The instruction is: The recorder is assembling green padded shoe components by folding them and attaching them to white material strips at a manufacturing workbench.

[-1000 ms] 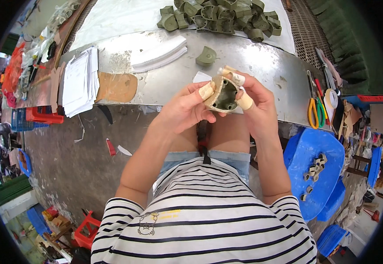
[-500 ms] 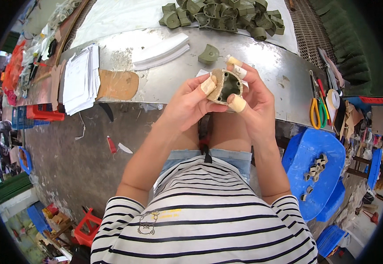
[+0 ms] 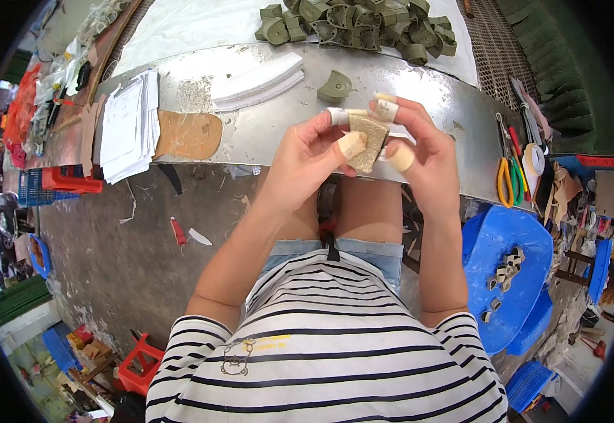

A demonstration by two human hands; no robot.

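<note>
In front of my lap, at the table's near edge, my left hand (image 3: 308, 156) is closed on a shoe heel (image 3: 369, 141) covered in glittery gold-beige material. Its thumb presses on the glittery face, and the index finger lies along the top. My right hand (image 3: 427, 144) is at the heel's right side, thumb and fingers apart; whether a fingertip touches the heel cannot be made out. Pale tape wraps several fingertips and both thumbs. Beyond my hands a bare olive-green heel (image 3: 334, 86) lies on the metal table (image 3: 187, 88).
A pile of green heels (image 3: 363, 25) sits on white cloth at the back. White curved strips (image 3: 259, 81), papers (image 3: 131, 127) and a brown piece (image 3: 188, 136) lie to the left. Scissors (image 3: 506, 180) are at the right edge, above a blue basin (image 3: 525, 243) holding small pieces.
The heel has turned, so its glittery side faces up instead of its hollow green end. My right hand has moved slightly right, its fingers coming away from around the heel.
</note>
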